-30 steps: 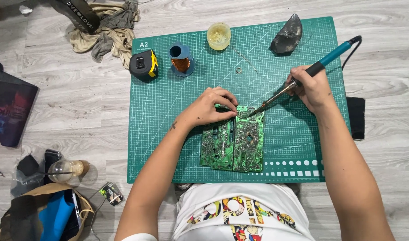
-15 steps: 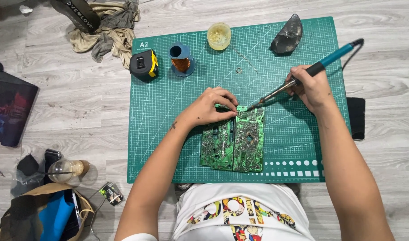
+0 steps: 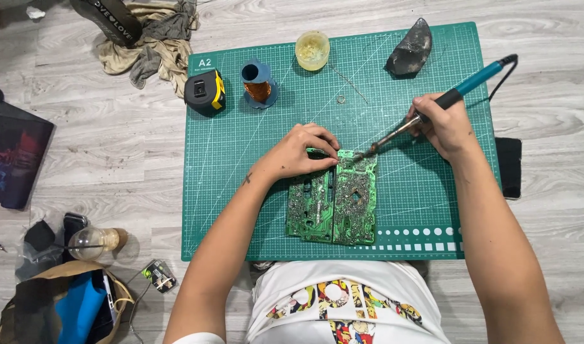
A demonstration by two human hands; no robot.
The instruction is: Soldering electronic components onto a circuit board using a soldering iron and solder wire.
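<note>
Hands over green circuit board point(image 3: 335, 205) on cutting mat point(image 3: 241, 191): left hand point(image 3: 299, 151) fingers curled, pinching board's top edge; right hand point(image 3: 446, 125) fist-gripping soldering iron point(image 3: 432, 109), tip touching board's top corner.

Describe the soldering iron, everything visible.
The soldering iron has a teal handle with a black grip section, a slim metal shaft and a black cord leaving its rear end toward the mat's right edge. It lies slanted, tip down-left, handle up-right. The right hand grips it at the black section. Its tip meets the top edge of the green circuit board, beside the left hand.
</note>
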